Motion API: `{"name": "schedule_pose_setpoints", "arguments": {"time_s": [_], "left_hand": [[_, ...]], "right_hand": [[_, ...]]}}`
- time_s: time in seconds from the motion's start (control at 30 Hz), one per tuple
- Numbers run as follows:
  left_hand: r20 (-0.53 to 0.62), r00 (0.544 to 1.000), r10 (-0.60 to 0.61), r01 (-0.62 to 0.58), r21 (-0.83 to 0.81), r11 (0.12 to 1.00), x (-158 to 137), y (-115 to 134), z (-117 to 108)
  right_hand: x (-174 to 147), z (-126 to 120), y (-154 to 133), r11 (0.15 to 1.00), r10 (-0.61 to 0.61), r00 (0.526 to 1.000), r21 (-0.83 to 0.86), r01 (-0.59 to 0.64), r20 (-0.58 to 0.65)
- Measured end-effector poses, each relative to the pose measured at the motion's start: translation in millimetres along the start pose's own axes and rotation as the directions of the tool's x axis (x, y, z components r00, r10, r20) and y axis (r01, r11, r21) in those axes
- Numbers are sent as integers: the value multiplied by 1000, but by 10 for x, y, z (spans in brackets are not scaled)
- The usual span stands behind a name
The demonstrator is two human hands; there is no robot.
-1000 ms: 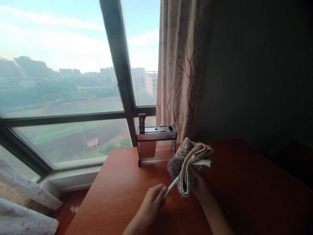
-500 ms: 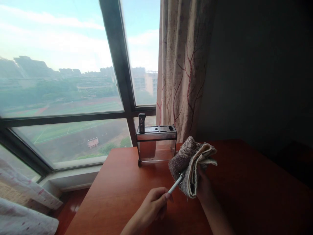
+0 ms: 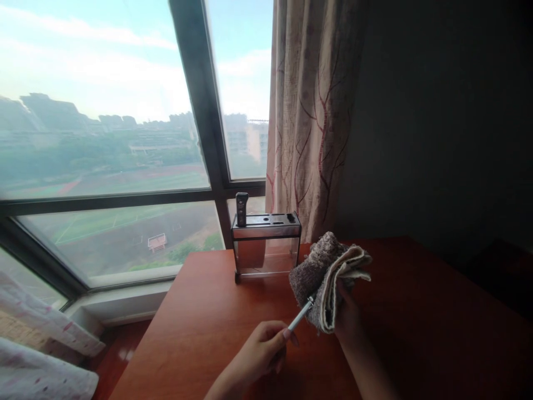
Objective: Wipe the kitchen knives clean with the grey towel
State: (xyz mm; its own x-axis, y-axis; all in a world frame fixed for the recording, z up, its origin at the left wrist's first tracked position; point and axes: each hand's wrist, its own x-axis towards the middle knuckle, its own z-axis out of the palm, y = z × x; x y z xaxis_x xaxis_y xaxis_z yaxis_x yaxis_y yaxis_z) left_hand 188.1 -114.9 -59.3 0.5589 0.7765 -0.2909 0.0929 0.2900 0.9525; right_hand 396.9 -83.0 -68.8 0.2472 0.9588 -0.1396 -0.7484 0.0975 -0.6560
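My left hand (image 3: 266,347) is closed round a slim, pale handle (image 3: 298,318). A shiny metal part shows at the handle's far end, against a folded grey-brown towel (image 3: 312,273) with a cream edge. The rest of the tool is hidden in the cloth, so its kind cannot be made out. On the other side, my right hand (image 3: 347,316) grips the towel from the right and below, its fingers mostly behind the folds. Both are held above the reddish wooden table (image 3: 200,328).
Behind the towel stands a clear-sided knife block (image 3: 266,234) with a slotted top, one black-handled knife (image 3: 241,209) upright in its left end. A window (image 3: 104,150) lies beyond the table on the left, with a patterned curtain (image 3: 310,122) beside it.
The towel and the pale-handled tool have shifted very slightly to the right. Both hands keep their grip, and the knife block stays where it was.
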Motion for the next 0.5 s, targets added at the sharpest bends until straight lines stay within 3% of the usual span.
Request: {"name": "schedule_pose_setpoints", "arguments": {"time_s": [0.33,0.4,0.5], "left_hand": [[-37,998,46,-45,30,999,76,-179,-9],[-90,991,99,-90,105,990,65,-157,11],[-196,943,270,-182,374,909,22,-67,28]], "right_hand": [[-1,-3,3,997,64,998,37,-63,-30],[-8,8,4,997,55,998,50,-53,-38],[-30,59,3,998,37,999,54,-35,-35]]}}
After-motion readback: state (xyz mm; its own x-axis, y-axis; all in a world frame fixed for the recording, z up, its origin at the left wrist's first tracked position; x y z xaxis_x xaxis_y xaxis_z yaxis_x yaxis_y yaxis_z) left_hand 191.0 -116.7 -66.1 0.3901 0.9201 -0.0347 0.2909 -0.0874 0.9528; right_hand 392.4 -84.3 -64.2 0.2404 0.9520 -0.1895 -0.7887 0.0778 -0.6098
